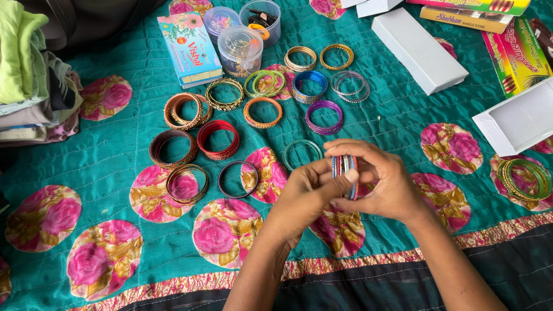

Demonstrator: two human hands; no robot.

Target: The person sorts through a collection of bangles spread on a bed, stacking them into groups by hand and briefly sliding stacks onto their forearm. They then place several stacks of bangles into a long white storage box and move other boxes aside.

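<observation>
Both hands pinch one bangle stack (344, 173) above the quilt (115, 155).
Left hand (305, 193) and right hand (383, 181) closed on rims; likely light, rigid, slippery, brittle: grip outer edges.

teal quilt (115, 150), pink roses; red bangles (218, 140); purple bangles (324, 117).

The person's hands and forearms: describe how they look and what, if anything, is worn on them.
Both forearms enter from the bottom edge, bare as far as the picture shows: no sleeve or glove in sight. The left hand and right hand show no ring, watch or bracelet on the wrists or visible fingers. Fingernails look short and unpainted, as far as can be told.
</observation>
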